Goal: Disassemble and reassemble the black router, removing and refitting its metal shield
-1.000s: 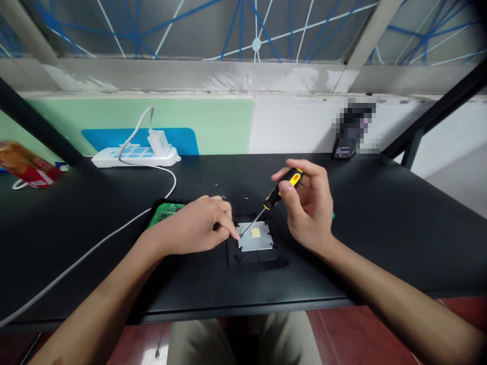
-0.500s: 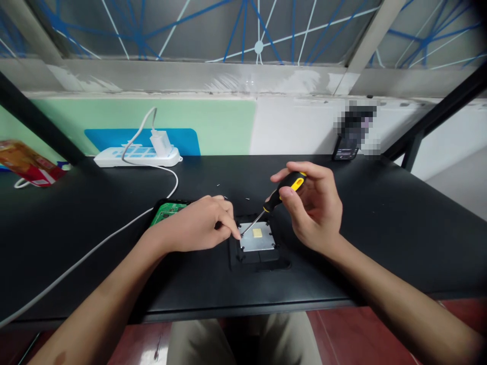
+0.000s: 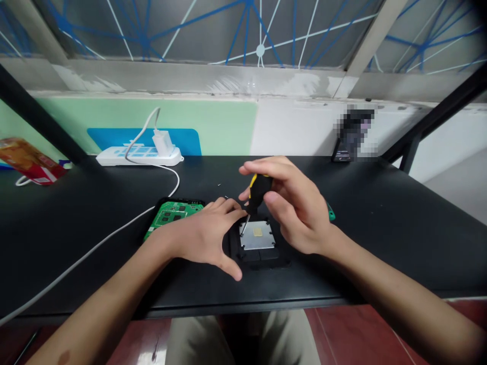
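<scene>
My right hand (image 3: 300, 208) is closed round the black-and-yellow handle of a screwdriver (image 3: 259, 191). Its shaft slants down to the left edge of a silver metal plate (image 3: 262, 242), where the tip meets the plate near a corner. A small pale yellow pad (image 3: 257, 231) sits on that plate, which lies in a black plastic casing (image 3: 270, 264) on the table. My left hand (image 3: 205, 233) is open, thumb spread from the fingers, with its fingertips at the casing's upper left side. Beneath and behind my left wrist, a green circuit board (image 3: 171, 210) in a black shell is partly covered.
Tiny screws (image 3: 219, 184) lie on the black table (image 3: 403, 228) beyond my left hand. A white power strip (image 3: 114, 156) with a plugged charger (image 3: 163, 143) stands at the back, its cable (image 3: 87, 258) crossing the left side. A phone (image 3: 344, 144) leans against the wall. A green object (image 3: 331, 212) shows behind my right hand.
My left hand has spread from a closed pose at the plate's corner, its thumb now pointing toward me. My right hand has moved left, bringing the screwdriver more upright.
</scene>
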### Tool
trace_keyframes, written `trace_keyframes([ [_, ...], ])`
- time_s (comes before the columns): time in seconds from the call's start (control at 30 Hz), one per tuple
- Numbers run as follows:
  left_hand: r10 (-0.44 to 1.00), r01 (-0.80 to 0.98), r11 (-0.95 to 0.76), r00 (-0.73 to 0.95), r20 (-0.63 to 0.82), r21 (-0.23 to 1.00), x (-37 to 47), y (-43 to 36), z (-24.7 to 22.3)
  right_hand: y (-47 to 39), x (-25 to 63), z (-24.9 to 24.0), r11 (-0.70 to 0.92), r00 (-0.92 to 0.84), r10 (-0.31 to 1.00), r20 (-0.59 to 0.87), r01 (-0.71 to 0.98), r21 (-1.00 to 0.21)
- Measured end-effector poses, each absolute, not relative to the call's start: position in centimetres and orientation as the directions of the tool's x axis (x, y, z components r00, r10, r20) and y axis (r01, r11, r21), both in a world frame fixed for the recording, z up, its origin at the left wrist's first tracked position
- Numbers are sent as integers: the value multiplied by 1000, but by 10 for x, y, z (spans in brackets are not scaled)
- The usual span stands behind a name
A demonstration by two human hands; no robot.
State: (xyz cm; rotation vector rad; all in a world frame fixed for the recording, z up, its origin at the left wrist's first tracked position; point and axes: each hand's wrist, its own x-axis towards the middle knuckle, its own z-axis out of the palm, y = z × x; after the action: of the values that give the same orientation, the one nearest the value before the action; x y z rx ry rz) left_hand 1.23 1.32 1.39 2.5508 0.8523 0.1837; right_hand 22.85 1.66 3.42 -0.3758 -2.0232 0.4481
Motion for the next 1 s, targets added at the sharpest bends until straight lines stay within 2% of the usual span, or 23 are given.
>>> trace_keyframes([
  [0.1,577,507,-727,816,13,463,14,13,11,18,218,39,919,-494,370,786,74,-386],
  [0.27,587,512,-710,810,5,483,16,13,14,16,205,34,888,-389,442,808,65,-455],
  [0.43,598,515,-698,802,8,498,17,13,15,12,203,26,875,-313,480,819,105,-472],
  [0.67,597,517,-690,802,-5,506,16,13,13,14,201,15,896,-191,430,882,209,-392],
  [0.87,588,470,-720,804,89,510,15,15,8,10,198,10,858,-239,509,827,65,-510],
  [1.0,584,474,-722,808,77,505,16,15,7,6,199,11,839,-280,535,797,71,-539],
])
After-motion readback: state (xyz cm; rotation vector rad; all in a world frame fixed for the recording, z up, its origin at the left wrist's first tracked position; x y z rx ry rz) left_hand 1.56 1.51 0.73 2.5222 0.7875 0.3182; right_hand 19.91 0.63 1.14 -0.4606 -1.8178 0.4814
